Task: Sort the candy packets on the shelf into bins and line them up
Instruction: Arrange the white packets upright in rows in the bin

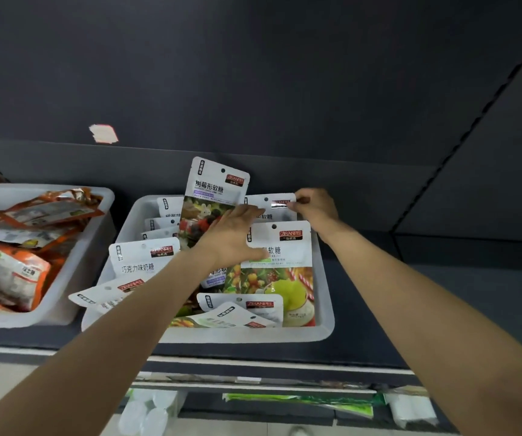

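Orange foil packets are lying jumbled in the left white plastic bin. In the middle white bin your left hand, fingers straight, is propping the white raspberry candy packet upright, while your right hand is pinching a rear white packet by its top edge to stand it in line.

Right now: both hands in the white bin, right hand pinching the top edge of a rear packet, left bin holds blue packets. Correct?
One error: the left bin holds orange packets, not blue, as the head view shows. The rest stands: both hands are in the white bin, and the right hand pinches the top edge of a rear packet. The left hand lies on the packets.
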